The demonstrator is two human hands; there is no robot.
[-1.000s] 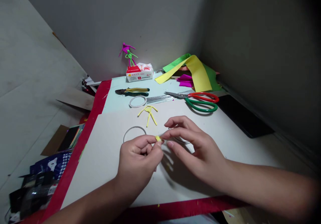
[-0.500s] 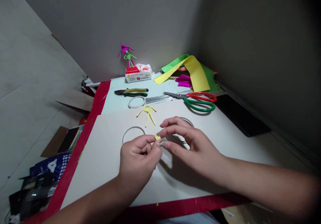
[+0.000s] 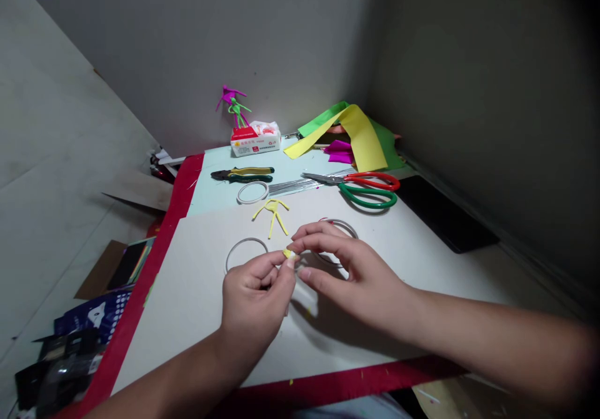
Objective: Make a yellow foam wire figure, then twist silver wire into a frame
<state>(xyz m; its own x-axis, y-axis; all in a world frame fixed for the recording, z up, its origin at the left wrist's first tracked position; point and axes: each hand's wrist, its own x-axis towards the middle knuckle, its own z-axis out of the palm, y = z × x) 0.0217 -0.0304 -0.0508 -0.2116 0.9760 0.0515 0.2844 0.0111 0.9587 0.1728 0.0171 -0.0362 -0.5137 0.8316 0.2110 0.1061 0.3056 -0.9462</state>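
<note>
Both hands are working close together above the middle of the white tabletop (image 3: 178, 319): the left hand (image 3: 255, 297) is curled nearly shut, pinching a small yellow strip (image 3: 288, 254) against the fingertips of the right hand (image 3: 356, 275). I'm reading a grey wire ring (image 3: 245, 253) just left of them, another ring (image 3: 340, 226) partly under the right hand, and a yellow wire figure (image 3: 272, 214) lying just beyond, with scissors (image 3: 359, 189) near the far edge.

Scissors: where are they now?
In the head view, the scissors lie toward the far right of the white card, with the bundle of metal wires to their left and a black slab to their right.
</note>
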